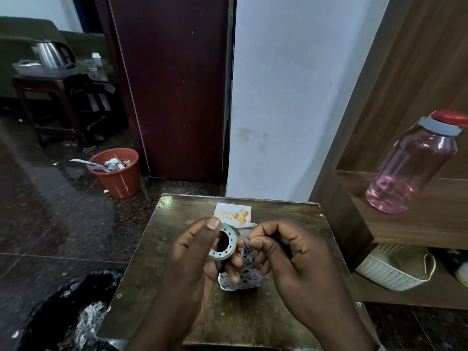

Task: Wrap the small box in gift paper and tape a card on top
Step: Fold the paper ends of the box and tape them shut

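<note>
My left hand (200,252) grips a roll of clear tape (224,245) with thumb on its upper rim and fingers underneath. My right hand (281,247) has its fingers curled and pinches at the tape's loose end beside the roll. Below both hands sits the small box (243,279), wrapped in white paper with dark spots, on the small dark table (157,262); my hands hide most of it. A white "Happy Birthday" card (233,214) with gold balloons lies flat on the table just behind the hands.
A pink water bottle (412,168) stands on a wooden shelf (430,219) to the right, with a white woven basket (395,269) below. An orange bin (117,172) stands on the floor at left. A black bag (68,307) lies by the table's left front.
</note>
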Demonstrator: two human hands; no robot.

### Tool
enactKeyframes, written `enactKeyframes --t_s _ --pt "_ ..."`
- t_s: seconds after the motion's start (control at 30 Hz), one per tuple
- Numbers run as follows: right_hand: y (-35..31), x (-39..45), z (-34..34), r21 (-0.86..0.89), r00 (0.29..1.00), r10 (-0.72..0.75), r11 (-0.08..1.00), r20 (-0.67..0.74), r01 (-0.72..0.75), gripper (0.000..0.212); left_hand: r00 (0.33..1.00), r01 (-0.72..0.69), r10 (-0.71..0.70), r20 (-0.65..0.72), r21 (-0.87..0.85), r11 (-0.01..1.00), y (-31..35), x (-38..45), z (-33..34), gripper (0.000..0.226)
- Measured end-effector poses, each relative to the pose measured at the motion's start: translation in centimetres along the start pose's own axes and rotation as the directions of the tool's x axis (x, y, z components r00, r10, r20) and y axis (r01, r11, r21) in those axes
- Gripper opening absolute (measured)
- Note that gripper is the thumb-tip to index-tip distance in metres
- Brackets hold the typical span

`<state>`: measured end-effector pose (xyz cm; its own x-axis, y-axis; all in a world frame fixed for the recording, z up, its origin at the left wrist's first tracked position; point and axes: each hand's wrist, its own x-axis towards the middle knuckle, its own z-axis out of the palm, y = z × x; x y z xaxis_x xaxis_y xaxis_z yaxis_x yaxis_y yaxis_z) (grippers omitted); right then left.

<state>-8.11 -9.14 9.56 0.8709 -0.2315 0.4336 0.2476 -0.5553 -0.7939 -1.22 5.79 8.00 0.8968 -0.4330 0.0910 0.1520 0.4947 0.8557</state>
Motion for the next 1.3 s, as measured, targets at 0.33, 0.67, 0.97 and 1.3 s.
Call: enactKeyframes --t_s 0.33,0.67,0.97,1.3 --pt "0.4 -0.1 -0.6 -0.418 0.934 -0.342 0.867 -0.104 0.271 0.029 0.94 0.23 -0.212 0.269 -0.037 0.972 1.3 -0.1 -1.3 0.04" --pt "1.3 -0.3 -0.5 -0.42 0.897 -0.397 0.86 -0.193 0.29 0.026 0.868 0.356 -0.249 0.429 -0.19 0.915 1.5 0.0 -3.2 0.021" --pt "2.6 -0.4 -0.3 -0.395 0.906 -0.392 0.867 -0.161 0.306 0.025 0.821 0.367 -0.191 0.537 -0.241 0.898 1.3 0.5 -4.2 0.014" --pt "3.8 -0.6 -2.3 -0.206 0.99 -0.027 0.979 -0.139 -0.002 0.015 0.843 0.424 -0.335 0.42 -0.137 0.895 0.2 0.0 -3.5 0.013"
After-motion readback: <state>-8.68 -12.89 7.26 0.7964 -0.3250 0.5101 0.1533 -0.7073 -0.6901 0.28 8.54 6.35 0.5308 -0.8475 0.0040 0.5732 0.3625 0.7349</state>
